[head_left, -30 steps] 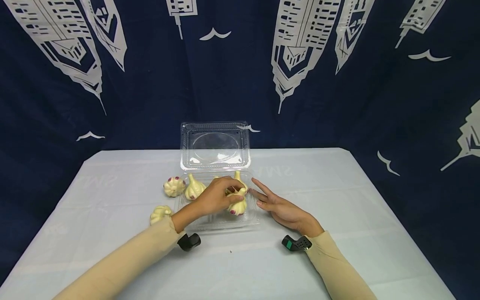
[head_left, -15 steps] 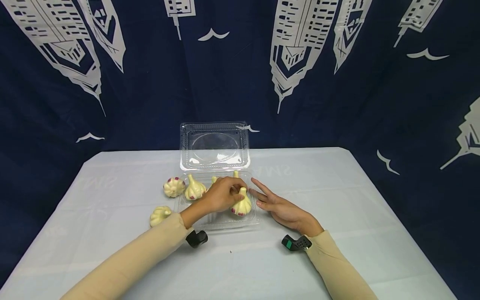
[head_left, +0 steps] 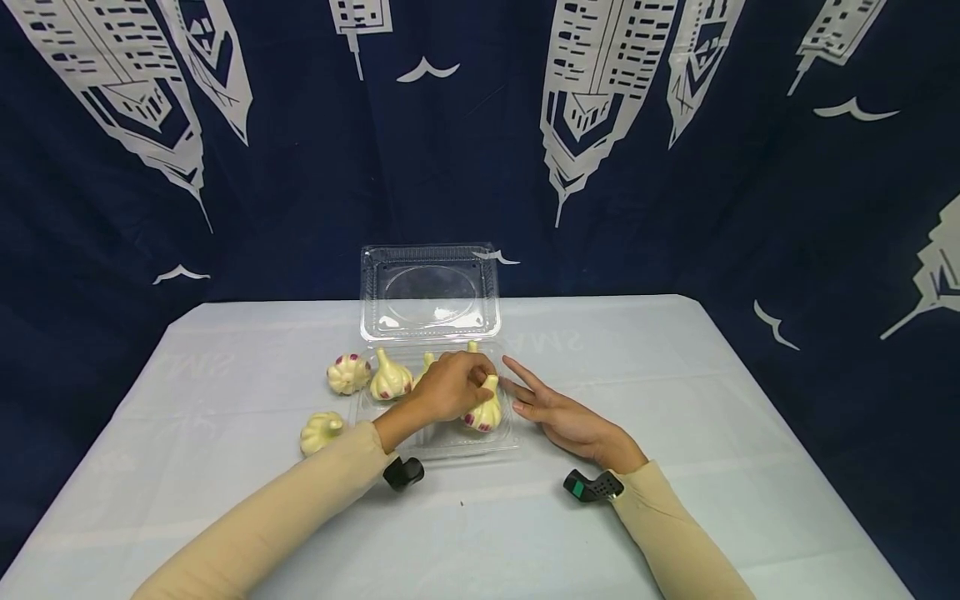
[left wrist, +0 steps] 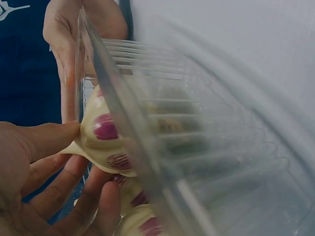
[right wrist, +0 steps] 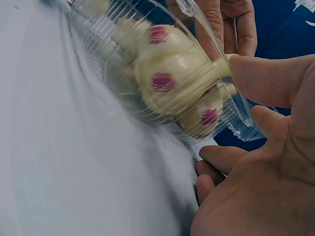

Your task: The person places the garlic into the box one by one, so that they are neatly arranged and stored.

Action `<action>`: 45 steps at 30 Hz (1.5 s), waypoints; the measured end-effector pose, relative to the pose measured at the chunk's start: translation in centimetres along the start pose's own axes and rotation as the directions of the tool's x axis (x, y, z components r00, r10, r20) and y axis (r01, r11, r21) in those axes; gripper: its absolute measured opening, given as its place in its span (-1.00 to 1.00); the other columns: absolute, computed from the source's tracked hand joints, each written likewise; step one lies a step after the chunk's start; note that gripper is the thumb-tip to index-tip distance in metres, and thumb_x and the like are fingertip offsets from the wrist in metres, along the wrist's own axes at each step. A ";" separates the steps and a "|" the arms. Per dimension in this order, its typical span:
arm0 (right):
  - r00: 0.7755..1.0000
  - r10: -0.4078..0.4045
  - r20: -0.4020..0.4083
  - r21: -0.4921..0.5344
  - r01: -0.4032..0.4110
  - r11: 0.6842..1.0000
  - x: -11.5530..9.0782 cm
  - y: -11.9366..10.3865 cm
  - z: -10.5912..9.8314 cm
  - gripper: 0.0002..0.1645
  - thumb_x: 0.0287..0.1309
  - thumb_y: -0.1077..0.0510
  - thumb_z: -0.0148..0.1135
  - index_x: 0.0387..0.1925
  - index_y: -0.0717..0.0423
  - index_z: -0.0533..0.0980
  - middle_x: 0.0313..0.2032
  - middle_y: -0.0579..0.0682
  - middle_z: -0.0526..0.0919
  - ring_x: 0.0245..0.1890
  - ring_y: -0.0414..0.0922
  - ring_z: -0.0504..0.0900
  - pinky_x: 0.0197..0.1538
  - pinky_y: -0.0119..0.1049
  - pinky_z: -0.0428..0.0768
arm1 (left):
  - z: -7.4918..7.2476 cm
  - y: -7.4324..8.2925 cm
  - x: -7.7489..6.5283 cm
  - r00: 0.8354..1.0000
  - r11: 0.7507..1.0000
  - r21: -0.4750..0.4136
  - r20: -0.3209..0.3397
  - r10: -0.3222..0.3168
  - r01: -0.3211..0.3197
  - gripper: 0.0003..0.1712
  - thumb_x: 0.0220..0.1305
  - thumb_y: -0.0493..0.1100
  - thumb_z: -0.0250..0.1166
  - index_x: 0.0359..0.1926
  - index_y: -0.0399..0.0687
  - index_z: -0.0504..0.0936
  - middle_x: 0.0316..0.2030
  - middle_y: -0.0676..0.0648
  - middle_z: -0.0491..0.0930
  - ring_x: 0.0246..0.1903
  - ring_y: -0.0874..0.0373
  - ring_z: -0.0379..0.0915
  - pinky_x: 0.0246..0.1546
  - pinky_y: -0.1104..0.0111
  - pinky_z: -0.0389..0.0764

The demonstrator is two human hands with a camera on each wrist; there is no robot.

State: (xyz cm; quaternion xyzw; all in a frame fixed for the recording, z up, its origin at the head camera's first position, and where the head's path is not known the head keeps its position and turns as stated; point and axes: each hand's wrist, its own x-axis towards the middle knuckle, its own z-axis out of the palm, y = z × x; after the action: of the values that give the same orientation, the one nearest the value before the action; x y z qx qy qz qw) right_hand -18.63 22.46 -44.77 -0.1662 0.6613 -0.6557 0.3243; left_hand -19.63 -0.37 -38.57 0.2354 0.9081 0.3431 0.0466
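Observation:
My left hand (head_left: pixel 453 387) pinches the stem of a cream garlic bulb (head_left: pixel 483 414) with purple patches. The bulb sits at the front right of an open clear plastic clamshell box (head_left: pixel 468 454). In the left wrist view, thumb and fingers close about the neck of that bulb (left wrist: pixel 101 128), seen partly through the box wall. Against the box's right side lies my right hand (head_left: pixel 573 421), fingers extended, its thumb near the rim in the right wrist view. More garlic bulbs (head_left: pixel 390 379) stand along the back of the box, some partly hidden by the left hand.
Two loose garlic bulbs lie left of the box: one farther back (head_left: pixel 348 374) and another nearer (head_left: pixel 321 431), beside the left sleeve. The raised box lid (head_left: pixel 431 292) stands behind. A white table (head_left: pixel 675 375) meets a navy patterned cloth (head_left: pixel 465 183).
My left hand has moved slightly right, and the garlic bulb has shifted right within the front of the box. The right hand has stayed in place.

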 end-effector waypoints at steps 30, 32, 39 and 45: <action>1.000 -0.019 0.018 0.001 0.019 1.000 0.3 0.2 0.1 -0.11 0.54 0.19 -0.07 0.58 -0.44 -0.28 0.61 0.06 -0.22 0.57 0.05 -0.50 0.46 0.29 -0.54 | -5.9 -3.3 -3.1 0.987 0.993 -0.119 -0.163 -0.011 -0.009 -0.82 0.27 -0.28 0.35 -0.11 -0.18 0.72 -0.22 -0.14 0.73 -0.27 0.01 0.66 -0.23 0.26 0.64; 1.000 -0.018 0.018 -0.001 0.018 1.000 0.2 0.2 0.1 -0.11 0.54 0.20 -0.08 0.58 -0.44 -0.28 0.61 0.05 -0.22 0.57 0.04 -0.50 0.46 0.29 -0.54 | -6.3 -3.9 -3.5 0.983 0.993 -0.114 -0.180 -0.035 0.014 -0.82 0.27 -0.27 0.35 -0.11 -0.19 0.72 -0.21 -0.14 0.74 -0.26 0.00 0.67 -0.28 0.27 0.64; 1.000 -0.010 0.014 -0.007 0.010 1.000 0.1 -0.1 0.1 -0.12 0.55 0.19 -0.09 0.58 -0.46 -0.28 0.61 0.02 -0.22 0.58 0.03 -0.48 0.47 0.28 -0.51 | -7.8 -6.0 -5.0 0.970 0.983 -0.156 -0.210 -0.123 0.091 -0.81 0.31 -0.26 0.33 -0.07 -0.18 0.71 -0.14 -0.17 0.73 -0.19 -0.04 0.66 -0.25 0.25 0.64; 1.000 -0.005 0.013 -0.003 0.005 1.000 0.1 -0.1 0.2 -0.11 0.55 0.19 -0.10 0.58 -0.43 -0.31 0.61 0.01 -0.21 0.57 0.04 -0.49 0.47 0.30 -0.51 | -9.0 -8.0 -6.0 0.953 0.971 -0.168 -0.225 -0.205 0.170 -0.73 0.32 -0.20 0.33 0.01 -0.16 0.69 -0.06 -0.18 0.71 -0.13 -0.06 0.65 -0.21 0.27 0.60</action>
State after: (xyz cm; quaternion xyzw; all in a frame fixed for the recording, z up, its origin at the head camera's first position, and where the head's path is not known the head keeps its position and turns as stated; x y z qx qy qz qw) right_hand -18.62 22.23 -44.71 -0.1727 0.6598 -0.6543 0.3268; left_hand -19.73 -13.75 -37.34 0.1005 0.8977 0.4287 -0.0141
